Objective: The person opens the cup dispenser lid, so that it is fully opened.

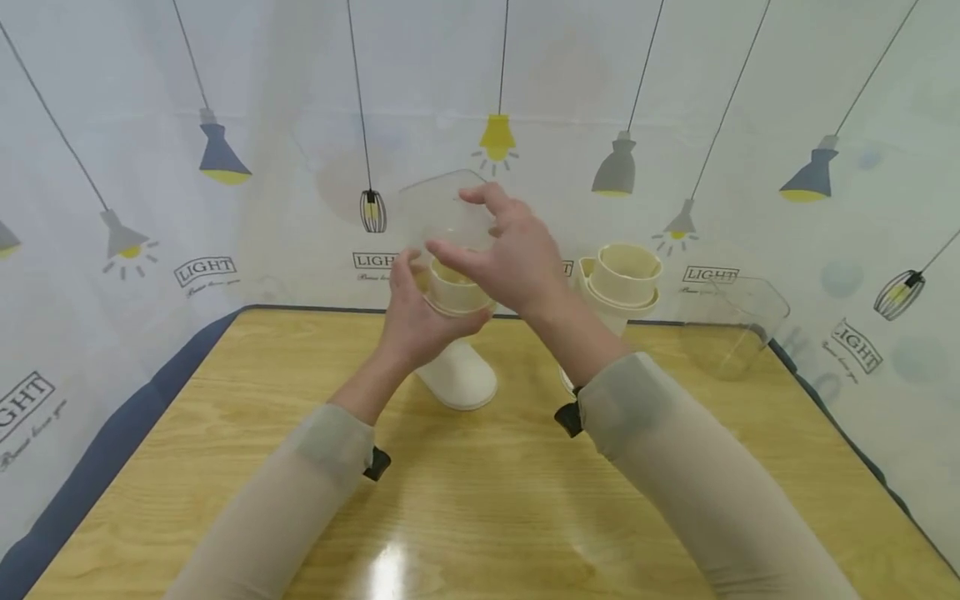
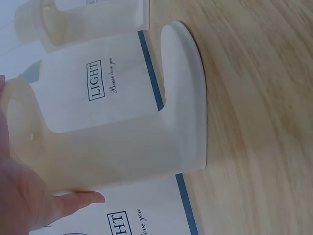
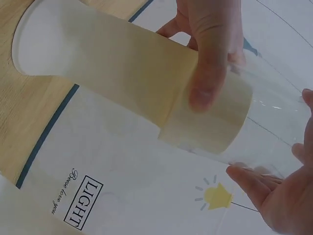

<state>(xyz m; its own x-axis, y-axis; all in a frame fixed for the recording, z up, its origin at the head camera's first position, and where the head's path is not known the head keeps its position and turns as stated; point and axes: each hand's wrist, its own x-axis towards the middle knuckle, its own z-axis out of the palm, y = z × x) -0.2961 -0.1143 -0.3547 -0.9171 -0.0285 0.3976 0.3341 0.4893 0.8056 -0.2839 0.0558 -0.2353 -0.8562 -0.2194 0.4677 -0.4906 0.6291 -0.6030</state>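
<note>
A cream plastic stand (image 1: 461, 379) with a rounded foot and a ring-shaped collar (image 3: 220, 117) stands upright on the table. My left hand (image 1: 412, 321) grips it just below the collar, thumb lying along its side. Above the collar is a clear plastic container (image 3: 274, 117), its lower end around the collar in the right wrist view. My right hand (image 1: 521, 254) holds this container from the side with bent, spread fingers. How deeply the container sits on the collar cannot be told. In the left wrist view, the foot (image 2: 186, 98) of the stand rests flat on the wood.
A second cream stand (image 1: 624, 279) is to the right, partly behind my right forearm. Farther right, another clear container (image 1: 731, 333) rests on the wooden table (image 1: 480, 500). A sheet printed with lamps (image 1: 570, 75) hangs behind the table's back edge.
</note>
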